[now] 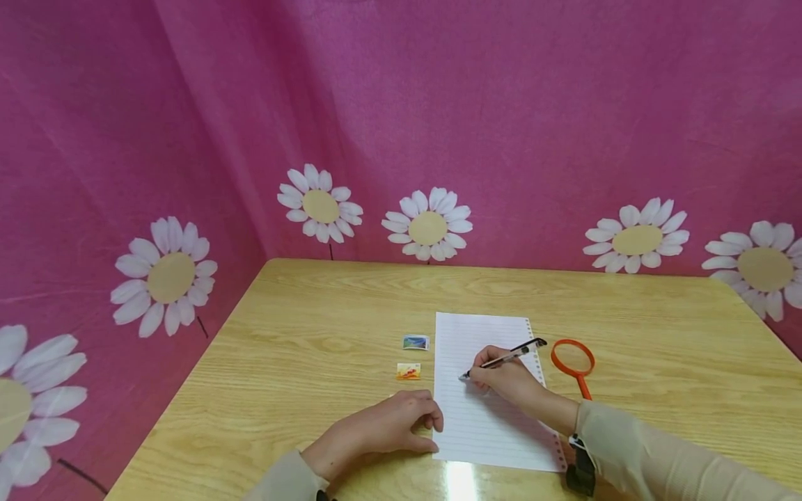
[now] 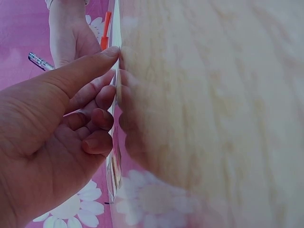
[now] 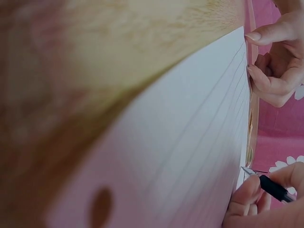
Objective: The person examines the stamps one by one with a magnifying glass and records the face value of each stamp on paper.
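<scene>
A sheet of lined paper (image 1: 464, 334) with punched holes down its right edge lies on the table. My right hand (image 1: 510, 383) holds a black-and-clear pen (image 1: 517, 351) over the middle of the sheet. In the right wrist view the nib of the pen (image 3: 275, 188) meets the paper or comes very close to it. My left hand (image 1: 397, 423) rests at the sheet's lower left edge, thumb and fingertips down, fingers loosely bent. Nothing shows in its grasp in the left wrist view, where the hand (image 2: 61, 109) appears from the side.
Two small stamp-like pictures, one blue-green (image 1: 416, 342) and one orange-yellow (image 1: 409, 371), lie left of the paper. A red magnifying glass (image 1: 585, 387) is right of it, near my right forearm. Behind the wooden table (image 1: 326, 313) hangs a pink flowered cloth (image 1: 501, 139).
</scene>
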